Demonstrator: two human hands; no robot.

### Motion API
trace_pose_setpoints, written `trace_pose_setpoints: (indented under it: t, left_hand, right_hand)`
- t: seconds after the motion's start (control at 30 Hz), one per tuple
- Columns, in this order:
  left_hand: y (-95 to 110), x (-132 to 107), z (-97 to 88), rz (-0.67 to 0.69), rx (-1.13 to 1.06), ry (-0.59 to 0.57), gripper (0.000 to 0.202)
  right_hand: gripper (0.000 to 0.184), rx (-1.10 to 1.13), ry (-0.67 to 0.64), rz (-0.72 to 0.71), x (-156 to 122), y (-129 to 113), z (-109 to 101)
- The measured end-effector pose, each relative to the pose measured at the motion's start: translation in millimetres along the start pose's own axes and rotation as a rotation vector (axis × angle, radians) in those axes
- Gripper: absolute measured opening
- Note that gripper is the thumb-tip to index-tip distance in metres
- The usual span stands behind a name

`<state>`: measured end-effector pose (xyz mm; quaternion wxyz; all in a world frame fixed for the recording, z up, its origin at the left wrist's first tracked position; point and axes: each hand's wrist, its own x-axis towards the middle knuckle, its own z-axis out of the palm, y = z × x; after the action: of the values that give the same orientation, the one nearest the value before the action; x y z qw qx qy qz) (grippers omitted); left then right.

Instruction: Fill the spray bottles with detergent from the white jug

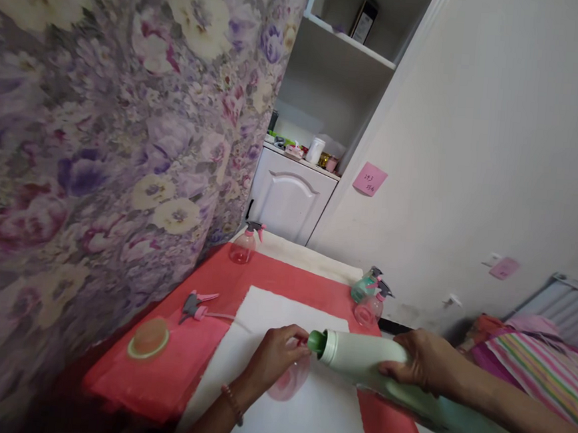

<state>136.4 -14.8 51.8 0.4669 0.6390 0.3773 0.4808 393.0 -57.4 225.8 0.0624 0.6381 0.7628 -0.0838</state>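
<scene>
My left hand (pixel 272 360) is wrapped round a small pink see-through spray bottle body (pixel 290 381) standing on a white cloth (pixel 278 349). My right hand (pixel 422 364) grips a large pale green jug (pixel 372 362), tipped sideways, its green spout (pixel 316 341) right at the pink bottle's mouth. A detached pink-and-grey spray head with its tube (pixel 199 305) lies to the left on the red table cover (pixel 187 362).
A round orange lid (pixel 149 339) lies on the red cover near the front left. A pink spray bottle (pixel 245 243) stands at the back, two more spray bottles (pixel 370 296) at the right. Flowered curtain (pixel 100 128) on the left, white cupboard (pixel 290 200) behind, striped bedding (pixel 541 376) right.
</scene>
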Motion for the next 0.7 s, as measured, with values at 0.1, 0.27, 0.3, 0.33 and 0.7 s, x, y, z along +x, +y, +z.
trace_pose_setpoints:
  t: [0.1, 0.27, 0.3, 0.33, 0.7]
  left_hand:
    - [2.6, -0.3, 0.0, 0.001, 0.015, 0.002, 0.018]
    - [3.9, 0.1, 0.0, 0.016, 0.045, 0.011, 0.016]
    - [3.5, 0.2, 0.0, 0.017, 0.047, 0.01, 0.016]
    - [2.9, 0.3, -0.1, 0.018, 0.048, 0.009, 0.017]
    - [5.0, -0.9, -1.0, 0.015, 0.079, 0.017, 0.015]
  right_hand:
    - [0.037, -0.001, -0.007, 0.001, -0.7, -1.3, -1.7]
    - [0.04, -0.011, -0.01, 0.011, 0.1, -0.9, -1.9]
    - [0.041, -0.018, -0.009, 0.011, 0.5, -0.7, -1.8]
    - [0.041, -0.027, -0.005, 0.008, 0.8, -0.6, -1.7]
    - [0.039, -0.079, 0.015, 0.001, -1.6, -7.6, -5.9]
